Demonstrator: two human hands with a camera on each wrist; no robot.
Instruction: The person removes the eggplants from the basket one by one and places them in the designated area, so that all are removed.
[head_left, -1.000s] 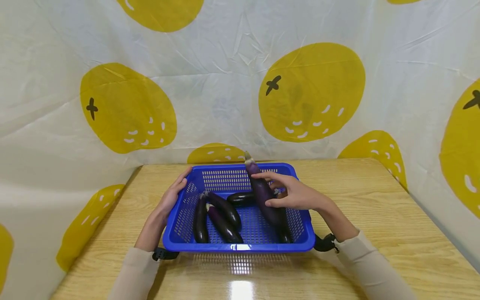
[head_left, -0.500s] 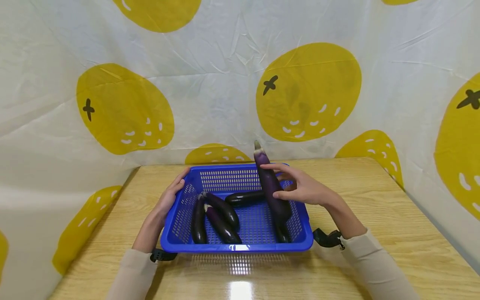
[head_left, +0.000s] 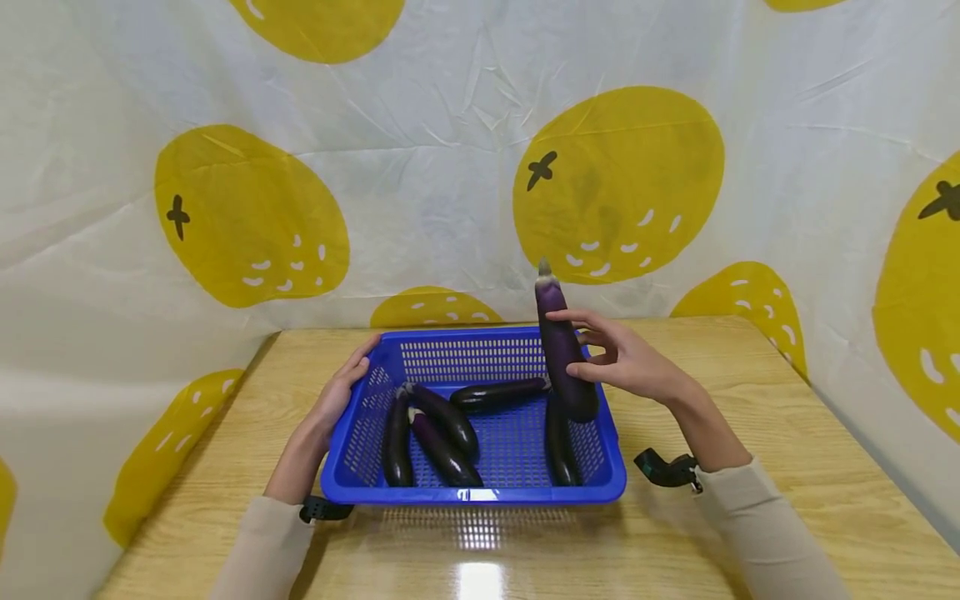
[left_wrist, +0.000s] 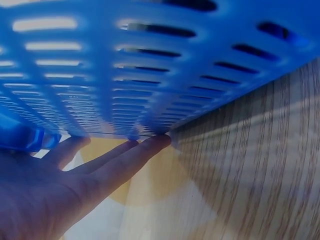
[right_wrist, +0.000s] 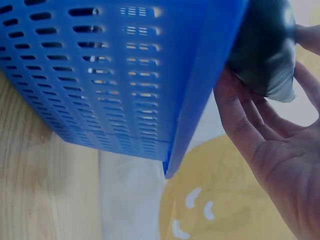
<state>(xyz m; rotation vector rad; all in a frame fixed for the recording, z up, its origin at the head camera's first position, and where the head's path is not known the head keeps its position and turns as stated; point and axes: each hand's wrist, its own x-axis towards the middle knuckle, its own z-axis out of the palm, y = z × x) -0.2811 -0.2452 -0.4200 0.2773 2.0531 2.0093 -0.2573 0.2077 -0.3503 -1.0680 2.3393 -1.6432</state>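
Note:
In the head view, my right hand holds a purple eggplant between thumb and fingers. The eggplant is tilted, stem up, above the right side of a blue plastic basket. The right wrist view shows its dark rounded end just outside the rim, with fingers around it. My left hand rests against the basket's left side, its straight fingers touching the slotted wall. Inside lie several dark eggplants: some on the left, one across the back, one along the right.
The basket stands on a wooden table. Behind and beside it hangs a white cloth printed with yellow fruit. A black strap device is on each wrist, the right one beside the basket's right edge.
My right hand has lifted the eggplant up and to the right, turning it more upright. The eggplant along the basket's right side is now uncovered. My left hand stays at the basket.

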